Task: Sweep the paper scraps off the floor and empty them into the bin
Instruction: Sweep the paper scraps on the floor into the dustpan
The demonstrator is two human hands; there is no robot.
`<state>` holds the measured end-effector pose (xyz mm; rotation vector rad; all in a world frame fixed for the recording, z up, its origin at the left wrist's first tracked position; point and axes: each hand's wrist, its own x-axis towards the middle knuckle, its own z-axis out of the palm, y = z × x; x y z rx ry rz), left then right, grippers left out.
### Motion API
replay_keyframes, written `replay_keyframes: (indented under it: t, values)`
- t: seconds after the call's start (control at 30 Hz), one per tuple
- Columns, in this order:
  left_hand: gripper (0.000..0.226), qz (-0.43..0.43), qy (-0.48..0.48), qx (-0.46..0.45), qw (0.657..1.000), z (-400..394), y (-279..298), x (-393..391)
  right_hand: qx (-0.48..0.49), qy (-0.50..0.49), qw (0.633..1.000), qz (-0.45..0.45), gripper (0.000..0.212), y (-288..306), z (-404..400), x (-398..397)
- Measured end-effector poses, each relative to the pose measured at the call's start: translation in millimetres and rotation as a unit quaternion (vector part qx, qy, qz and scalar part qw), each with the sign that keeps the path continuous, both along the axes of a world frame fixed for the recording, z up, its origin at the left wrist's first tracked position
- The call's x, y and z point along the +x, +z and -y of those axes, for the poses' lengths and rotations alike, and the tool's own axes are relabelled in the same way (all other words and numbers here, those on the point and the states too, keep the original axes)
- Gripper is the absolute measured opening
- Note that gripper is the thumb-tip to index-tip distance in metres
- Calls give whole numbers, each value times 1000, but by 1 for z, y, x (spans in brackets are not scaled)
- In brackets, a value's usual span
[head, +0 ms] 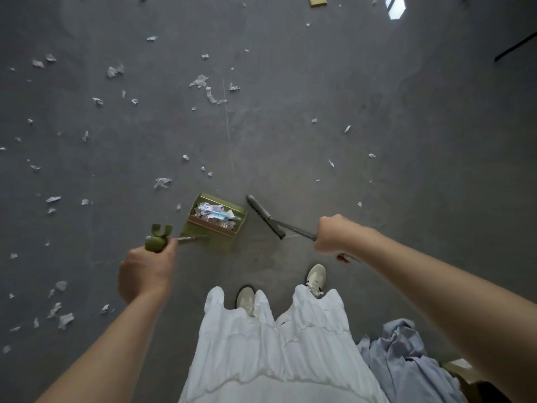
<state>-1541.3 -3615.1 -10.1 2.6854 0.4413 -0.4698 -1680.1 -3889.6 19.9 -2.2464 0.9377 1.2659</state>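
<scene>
The left hand (145,271) grips the green handle of the dustpan (216,221), which holds a heap of paper scraps (216,213). The right hand (331,235) grips the broom (266,216), its head just beside the pan. More scraps lie scattered across the grey floor (290,112).

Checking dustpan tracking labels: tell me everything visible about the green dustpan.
The dustpan is olive green, apparently plastic or painted metal, a box-shaped pan with raised walls and a brownish strip across its middle. It sits low over the grey floor; contact is unclear. It already holds crumpled paper scraps. A thin handle runs to a rounded green grip with a forked clip, held by the left hand. The broom head lies just right of it, not touching.
</scene>
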Motion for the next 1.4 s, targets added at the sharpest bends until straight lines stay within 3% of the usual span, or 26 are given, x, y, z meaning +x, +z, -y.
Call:
replay_keyframes:
  t: [0.3, 0.7, 0.97, 1.17, 1.3, 1.4]
  values:
    - [52, 33, 114, 0, 993, 49, 15, -17, 56, -50, 997, -2, 8, -15, 49, -2]
    - [60, 24, 184, -67, 980, 148, 8, -49, -4, -126, 991, -37, 15, -12, 177, -55]
    - [64, 6, 173, -98, 980, 207, -5, -64, -75, -89, 993, -12, 18, -19, 220, -74]
    - [56, 8, 116, -118, 986, 244, -6, -55, -105, -190, 976, 16, 10, -14, 257, -67]
    - [50, 9, 82, -134, 987, 268, -6, -33, -113, -237, 965, 6, 22, -12, 275, -51]
    - [49, 6, 59, -137, 989, 284, -7, -9, -98, -283, 954, -18, 16, -13, 280, -39]
